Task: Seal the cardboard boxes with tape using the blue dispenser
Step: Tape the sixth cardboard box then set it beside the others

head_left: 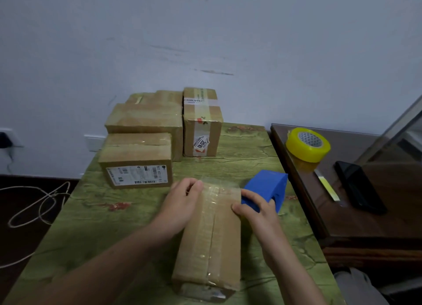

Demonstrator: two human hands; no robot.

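While both my hands sit at its far end, left hand [182, 197]: fingers curled over the far left corner of the long brown cardboard box [212, 243], gripping it with nothing else held.
Risk under left hand: the clear tape strip [219, 190] looks crinkled just right of my fingers. If I rub unevenly, I expect wrinkles or a lifted tail.
Box position: between my two hands and running back under my wrists, lying flat on the green wood-grain table [102, 224].
Box axis: its long axis runs from me straight away. The taped seam follows it, and the far end sits at my fingertips.
Right hand [255, 205]: thumb on the box's top, fingers bent down its right side, pinching that edge.
Risk at right hand: pressure from one side only could slide or swivel the box on the table.
Blue plastic tape dispenser [268, 186]: just right of my right knuckles and not in my grip. I cannot tell whether my fingers touch it.
Dispenser heading: its broad end points away and rightward, its narrow end toward my fingers.
Risk there: a backward nudge could knock it off line for the next pickup.
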